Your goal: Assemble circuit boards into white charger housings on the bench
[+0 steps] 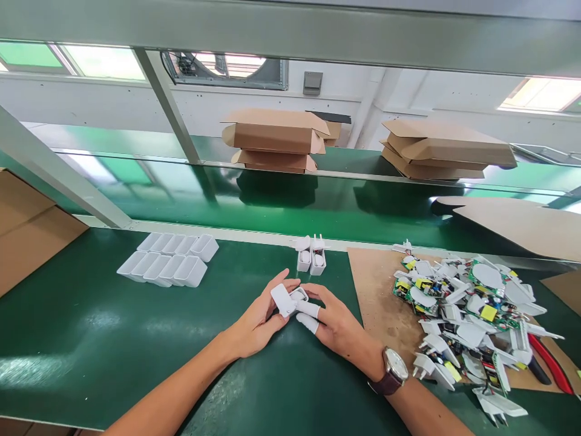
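White flat piece (282,300): between hands, nearer left hand (255,326), gripped at its thumb and fingers; long axis slants far-left to near-right. Right hand (338,322): fingers closed about white casing (299,295), just beside piece.

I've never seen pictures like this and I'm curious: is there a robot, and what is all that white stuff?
There is no robot here, just a person. There's one picture, from a camera on the person's head, looking forward and down at both bare hands.

The left hand and right hand hold a small white plastic piece between them. White covers sit on two right-hand fingertips.

On the green table, to the left, are rows of open white boxes. Near the middle, two more boxes have parts inside. On the right, a brown sheet carries a jumble of white parts and green circuit boards, beside a tool's red handle.
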Demonstrator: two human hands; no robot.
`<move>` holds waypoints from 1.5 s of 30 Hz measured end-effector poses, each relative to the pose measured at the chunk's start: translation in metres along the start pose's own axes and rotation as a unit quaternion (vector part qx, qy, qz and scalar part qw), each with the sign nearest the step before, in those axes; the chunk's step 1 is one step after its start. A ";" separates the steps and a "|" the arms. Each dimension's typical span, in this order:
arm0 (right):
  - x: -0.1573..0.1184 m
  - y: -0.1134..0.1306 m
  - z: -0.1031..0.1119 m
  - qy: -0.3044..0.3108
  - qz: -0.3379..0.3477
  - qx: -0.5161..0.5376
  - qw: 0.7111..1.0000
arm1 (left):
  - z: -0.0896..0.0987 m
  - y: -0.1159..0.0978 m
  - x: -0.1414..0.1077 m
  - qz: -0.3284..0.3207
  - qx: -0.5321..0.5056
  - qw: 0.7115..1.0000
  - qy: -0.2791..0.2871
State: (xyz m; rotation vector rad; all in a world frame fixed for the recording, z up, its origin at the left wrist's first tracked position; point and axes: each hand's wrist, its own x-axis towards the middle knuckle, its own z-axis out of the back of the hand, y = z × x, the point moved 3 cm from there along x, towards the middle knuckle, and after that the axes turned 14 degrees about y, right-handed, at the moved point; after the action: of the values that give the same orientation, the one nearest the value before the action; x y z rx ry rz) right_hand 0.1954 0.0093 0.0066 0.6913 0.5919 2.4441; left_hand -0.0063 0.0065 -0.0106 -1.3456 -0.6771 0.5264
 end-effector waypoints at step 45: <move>-0.006 0.001 0.003 -0.024 -0.059 0.076 0.995 | 0.009 -0.014 0.006 -0.026 0.215 0.971 -0.105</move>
State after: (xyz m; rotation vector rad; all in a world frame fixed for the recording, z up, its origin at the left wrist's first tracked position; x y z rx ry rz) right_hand 0.2015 0.0054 0.0077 0.7508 0.7827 2.2851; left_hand -0.0088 0.0143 0.0049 -0.8704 -0.7176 0.7340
